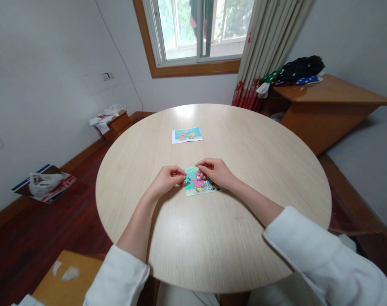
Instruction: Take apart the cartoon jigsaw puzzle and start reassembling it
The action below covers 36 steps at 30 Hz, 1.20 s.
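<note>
A small jigsaw puzzle (198, 183) with a pink cartoon starfish on a teal ground lies on the round table in front of me. My left hand (170, 176) is closed at its left edge, thumb and fingertips pinched on the puzzle's border. From above, my right hand (216, 172) reaches over the upper right part, its fingers bent and closed on the puzzle. That hand covers much of the right half. Whether a loose piece is between either hand's fingers is too small to tell. Beyond the puzzle lies a printed picture sheet (187, 135) with a similar cartoon scene.
The round pale wood table (142, 153) has a curved edge all round. A brown desk (333, 91) with dark cloth on it stands at the right, beside a curtain (266, 34). A wooden stool (66, 276) is at lower left. A plastic bag (45, 183) lies at far left.
</note>
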Each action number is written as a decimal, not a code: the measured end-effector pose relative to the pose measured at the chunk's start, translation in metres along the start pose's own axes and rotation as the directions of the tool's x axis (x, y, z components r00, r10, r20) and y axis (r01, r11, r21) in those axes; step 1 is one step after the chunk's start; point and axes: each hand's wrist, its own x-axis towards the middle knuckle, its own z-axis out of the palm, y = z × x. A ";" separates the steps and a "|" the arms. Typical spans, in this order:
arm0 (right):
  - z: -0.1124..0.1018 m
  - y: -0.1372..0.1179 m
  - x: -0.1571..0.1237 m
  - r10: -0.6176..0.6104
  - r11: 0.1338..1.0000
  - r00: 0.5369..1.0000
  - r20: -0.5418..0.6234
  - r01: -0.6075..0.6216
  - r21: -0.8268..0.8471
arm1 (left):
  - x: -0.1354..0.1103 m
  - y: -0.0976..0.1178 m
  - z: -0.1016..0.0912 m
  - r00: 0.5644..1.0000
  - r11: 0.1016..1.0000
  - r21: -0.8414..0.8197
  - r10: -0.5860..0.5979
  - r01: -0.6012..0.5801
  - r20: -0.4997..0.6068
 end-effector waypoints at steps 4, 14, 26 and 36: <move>0.000 0.001 0.000 -0.007 1.000 1.000 0.001 0.007 -0.019 | 0.000 -0.001 -0.001 0.999 0.999 -0.026 -0.047 0.047 0.012; 0.000 0.004 0.001 -0.011 0.998 1.000 0.003 0.011 -0.061 | -0.003 0.004 0.001 0.989 0.988 -0.068 -0.143 0.141 -0.029; 0.001 0.005 0.001 -0.002 0.996 1.000 0.015 0.003 -0.088 | -0.002 0.005 0.006 0.987 0.990 0.023 -0.136 0.139 -0.083; 0.001 0.005 0.001 0.010 0.997 0.999 0.034 -0.007 -0.072 | -0.001 0.001 0.008 0.993 0.989 0.113 -0.086 0.095 -0.085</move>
